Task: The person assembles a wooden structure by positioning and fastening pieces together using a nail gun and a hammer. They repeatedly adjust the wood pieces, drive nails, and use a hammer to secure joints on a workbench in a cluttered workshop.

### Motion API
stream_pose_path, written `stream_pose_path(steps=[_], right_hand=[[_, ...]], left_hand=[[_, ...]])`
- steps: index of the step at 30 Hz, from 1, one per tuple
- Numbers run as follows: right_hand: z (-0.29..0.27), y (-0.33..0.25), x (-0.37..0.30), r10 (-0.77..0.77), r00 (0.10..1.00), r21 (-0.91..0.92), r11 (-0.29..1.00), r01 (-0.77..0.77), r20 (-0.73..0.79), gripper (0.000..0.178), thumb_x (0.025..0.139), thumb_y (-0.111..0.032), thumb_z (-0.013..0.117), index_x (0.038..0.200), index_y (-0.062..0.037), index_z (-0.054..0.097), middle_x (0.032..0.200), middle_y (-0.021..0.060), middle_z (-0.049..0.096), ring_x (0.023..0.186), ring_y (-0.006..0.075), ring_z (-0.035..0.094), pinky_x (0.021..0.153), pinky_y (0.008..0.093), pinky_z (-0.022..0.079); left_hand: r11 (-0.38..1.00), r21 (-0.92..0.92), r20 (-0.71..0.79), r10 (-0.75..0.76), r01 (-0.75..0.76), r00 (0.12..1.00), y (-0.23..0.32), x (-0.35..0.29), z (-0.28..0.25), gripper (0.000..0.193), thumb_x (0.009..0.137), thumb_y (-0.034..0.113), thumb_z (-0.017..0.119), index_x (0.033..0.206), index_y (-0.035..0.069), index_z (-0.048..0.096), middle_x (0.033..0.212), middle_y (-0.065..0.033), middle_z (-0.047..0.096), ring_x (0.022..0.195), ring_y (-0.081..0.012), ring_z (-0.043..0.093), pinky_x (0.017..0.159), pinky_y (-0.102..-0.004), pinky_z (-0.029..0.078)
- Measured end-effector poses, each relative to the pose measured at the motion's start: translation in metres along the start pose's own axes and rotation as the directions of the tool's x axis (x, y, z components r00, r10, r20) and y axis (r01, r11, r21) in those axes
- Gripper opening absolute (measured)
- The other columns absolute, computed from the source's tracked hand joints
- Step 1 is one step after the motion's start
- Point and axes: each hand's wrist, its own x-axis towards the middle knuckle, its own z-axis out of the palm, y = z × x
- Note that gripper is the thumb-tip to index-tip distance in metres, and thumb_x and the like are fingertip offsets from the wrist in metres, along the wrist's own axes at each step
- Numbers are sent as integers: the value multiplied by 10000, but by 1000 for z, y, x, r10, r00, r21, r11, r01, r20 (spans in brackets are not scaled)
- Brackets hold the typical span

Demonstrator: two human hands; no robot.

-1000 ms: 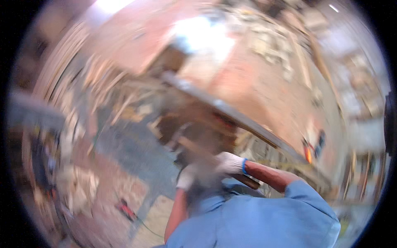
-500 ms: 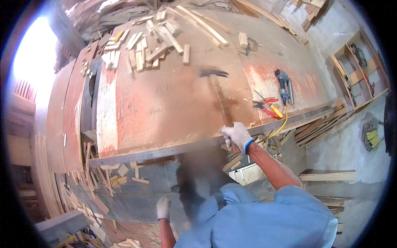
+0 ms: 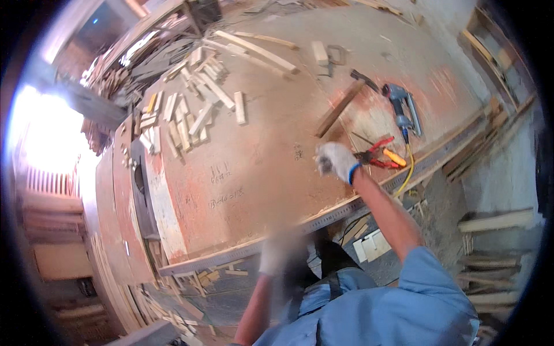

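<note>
A hammer [image 3: 341, 109] with a wooden handle and dark head lies slanted on the worktable [image 3: 248, 167]. Just nearer than its handle end is my right hand [image 3: 336, 160], in a white glove with a blue cuff, apart from the hammer. Its fingers look loosely bent and parted, with nothing seen in them. Red-handled pliers [image 3: 381, 158] and a tool with a yellow-orange handle [image 3: 395, 158] lie right of that hand. My left hand [image 3: 278, 254], also gloved, is over the table's front edge, its fingers smeared by motion.
A grey nail gun [image 3: 402, 108] with a yellow hose [image 3: 408, 173] rests at the right. Several short wood strips [image 3: 199, 118] are heaped at the back left, with longer strips [image 3: 259, 51] beyond. A metal ruler strip [image 3: 323, 221] runs along the front edge. Scrap wood lies below.
My right hand has let go of the hammer, which now lies farther right beside the nail gun. My left hand has risen from below the table to its front edge. The view has shifted.
</note>
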Motion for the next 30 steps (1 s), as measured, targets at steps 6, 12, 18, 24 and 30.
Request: stream_pose_path(steps=[6, 12, 18, 24, 30], right_hand=[[9, 101, -234, -26, 994, -147, 988, 42, 106, 297, 1041, -243, 581, 1151, 26, 644, 873, 120, 705, 687, 239, 704, 623, 373, 592], [-1, 235, -389, 781, 553, 634, 590, -501, -290, 354, 982, -300, 654, 1141, 17, 664, 902, 144, 710, 702, 250, 714, 613, 389, 598], [-34, 493, -450, 334, 759, -475, 621, -623, -559, 345, 1047, -295, 519, 1122, -9, 698, 913, 199, 738, 850, 297, 753, 796, 438, 596], [-77, 668, -424, 558, 613, -177, 642, -746, -560, 372, 1036, -317, 538, 1182, -19, 706, 988, 213, 747, 876, 308, 754, 820, 442, 591], [-182, 800, -402, 724, 453, 266, 641, -720, -520, 378, 1051, -426, 554, 1269, -151, 696, 970, 189, 726, 787, 279, 728, 780, 421, 603]], left_hand=[[928, -93, 45, 365, -360, 930, 66, 92, 57, 327, 1042, 248, 609, 1244, 12, 710, 1183, -224, 734, 1127, -222, 707, 951, -357, 541], [819, -49, 139, 572, -571, 808, 146, 162, 148, 323, 1051, 179, 606, 1309, 1, 679, 1266, -201, 722, 1202, -245, 679, 1032, -368, 502], [850, -95, 212, 525, -518, 824, 173, 181, 195, 347, 1076, 174, 480, 1306, -19, 655, 1182, -177, 709, 1058, -271, 666, 923, -378, 506], [869, 72, 8, 491, -490, 871, 118, 206, 190, 505, 1106, 363, 520, 1398, -43, 588, 1280, -145, 653, 1172, -247, 598, 1017, -363, 470], [540, 821, -64, 410, -186, 910, 94, 222, 151, 558, 1110, 385, 395, 1445, -37, 541, 1415, -211, 603, 1312, -334, 569, 1137, -450, 429]])
